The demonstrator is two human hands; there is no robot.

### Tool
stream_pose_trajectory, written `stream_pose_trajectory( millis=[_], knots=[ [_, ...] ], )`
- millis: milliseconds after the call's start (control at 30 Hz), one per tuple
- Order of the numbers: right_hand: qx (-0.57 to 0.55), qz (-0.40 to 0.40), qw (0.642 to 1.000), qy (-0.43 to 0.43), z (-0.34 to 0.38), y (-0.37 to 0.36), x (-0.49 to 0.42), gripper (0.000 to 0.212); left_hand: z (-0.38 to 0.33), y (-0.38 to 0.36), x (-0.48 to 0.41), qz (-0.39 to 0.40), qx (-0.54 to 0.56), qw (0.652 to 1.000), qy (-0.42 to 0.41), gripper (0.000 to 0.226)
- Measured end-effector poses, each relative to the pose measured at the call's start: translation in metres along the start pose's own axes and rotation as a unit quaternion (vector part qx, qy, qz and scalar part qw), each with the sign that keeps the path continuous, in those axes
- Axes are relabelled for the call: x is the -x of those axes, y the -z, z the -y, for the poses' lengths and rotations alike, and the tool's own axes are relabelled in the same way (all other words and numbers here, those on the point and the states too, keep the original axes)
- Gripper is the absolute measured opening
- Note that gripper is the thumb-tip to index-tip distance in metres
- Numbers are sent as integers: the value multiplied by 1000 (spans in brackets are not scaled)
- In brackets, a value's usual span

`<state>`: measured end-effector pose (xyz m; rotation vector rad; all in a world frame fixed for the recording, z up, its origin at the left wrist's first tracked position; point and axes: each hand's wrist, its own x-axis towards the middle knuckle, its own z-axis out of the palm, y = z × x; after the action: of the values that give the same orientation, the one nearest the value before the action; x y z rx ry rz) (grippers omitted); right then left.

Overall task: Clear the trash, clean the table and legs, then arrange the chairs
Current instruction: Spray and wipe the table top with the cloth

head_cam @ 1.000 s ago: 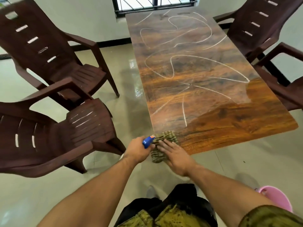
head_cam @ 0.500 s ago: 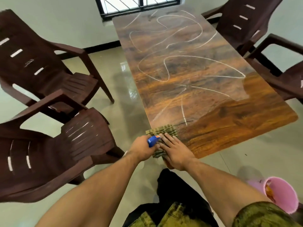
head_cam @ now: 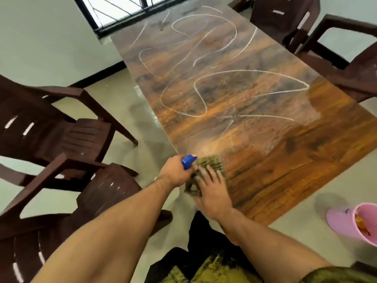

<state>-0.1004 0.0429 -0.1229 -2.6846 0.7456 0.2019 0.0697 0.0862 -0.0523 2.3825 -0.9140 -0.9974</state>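
Note:
A long wood-grain table (head_cam: pixel 275 164) runs away from me, its far part covered in looping white scribble marks. On its near left corner lies a green cloth (head_cam: pixel 212 163). My right hand (head_cam: pixel 212 193) presses flat on the cloth with spread fingers, blurred by motion. My left hand (head_cam: pixel 175 172) grips a spray bottle just left of the cloth, and only the bottle's blue head (head_cam: pixel 188 159) shows. Dark brown plastic armchairs stand on both sides of the table.
Two brown chairs (head_cam: pixel 61 135) stand at the left, angled away from the table, the nearer brown chair (head_cam: pixel 71 211) close to my left arm. Two more chairs (head_cam: pixel 346 64) stand at the right. A pink bin (head_cam: pixel 359 221) holding trash sits on the floor at the right.
My right hand has slid the cloth forward along the table's near left corner, wiping away the nearest white line. The view has swung left and closer.

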Motion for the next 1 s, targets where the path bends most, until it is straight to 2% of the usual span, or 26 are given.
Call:
stream_pose_trajectory(
  millis=[100, 167, 200, 267, 333, 367, 400, 433, 467, 533, 567, 600, 667, 733, 800, 833, 867, 933, 967, 1000],
  knots=[
    [-17, 37, 994, 104, -13, 6, 10, 50, -9, 19, -18, 13, -22, 1000, -11, 21],
    [-33, 31, 994, 95, -39, 13, 8, 50, -14, 27, -25, 25, -29, 999, -22, 20],
    [-37, 19, 998, 51, -53, 17, 3, 52, -16, 29, -28, 30, -34, 999, -23, 20],
    [-34, -40, 992, -117, -77, 27, -8, 57, -20, 32, -34, 36, -42, 998, -27, 22],
    [-58, -46, 951, -302, -81, 36, -24, 63, -23, 32, -38, 44, -43, 998, -26, 24],
    [-79, -30, 928, -364, -73, 40, -34, 66, -26, 32, -39, 50, -45, 997, -27, 25],
    [-84, -18, 917, -389, -58, 43, -45, 68, -30, 33, -42, 58, -52, 996, -32, 25],
    [-68, -5, 930, -360, -40, 42, -54, 70, -30, 32, -42, 63, -50, 996, -32, 25],
    [-42, 7, 956, -291, -22, 37, -59, 70, -33, 32, -42, 68, -46, 996, -34, 23],
    [0, 60, 993, -100, 6, 30, -58, 71, -43, 36, -46, 76, -53, 995, -49, 19],
    [14, 93, 995, -15, 10, 29, -55, 71, -49, 37, -49, 77, -60, 994, -56, 18],
    [22, 105, 994, 31, 7, 31, -51, 72, -56, 40, -53, 81, -72, 992, -64, 20],
    [9, 84, 996, 31, -11, 40, -47, 75, -73, 44, -63, 91, -107, 987, -81, 29],
    [-17, 57, 997, -44, -37, 52, -47, 76, -92, 46, -75, 117, -147, 977, -96, 34],
    [-35, 20, 981, -188, -71, 59, -47, 70, -112, 45, -89, 142, -169, 968, -122, 34],
    [-42, -4, 962, -270, -91, 62, -48, 69, -123, 43, -99, 150, -181, 962, -141, 34],
    [-55, -28, 934, -353, -108, 65, -49, 68, -133, 41, -108, 156, -194, 955, -159, 33],
    [-99, -74, 855, -504, -125, 73, -54, 67, -150, 35, -128, 172, -207, 944, -191, 31],
    [-117, -92, 818, -556, -124, 77, -60, 67, -158, 31, -137, 184, -212, 937, -209, 30],
    [-118, -110, 799, -579, -117, 79, -68, 67, -166, 28, -145, 194, -216, 930, -224, 30]
  ],
)
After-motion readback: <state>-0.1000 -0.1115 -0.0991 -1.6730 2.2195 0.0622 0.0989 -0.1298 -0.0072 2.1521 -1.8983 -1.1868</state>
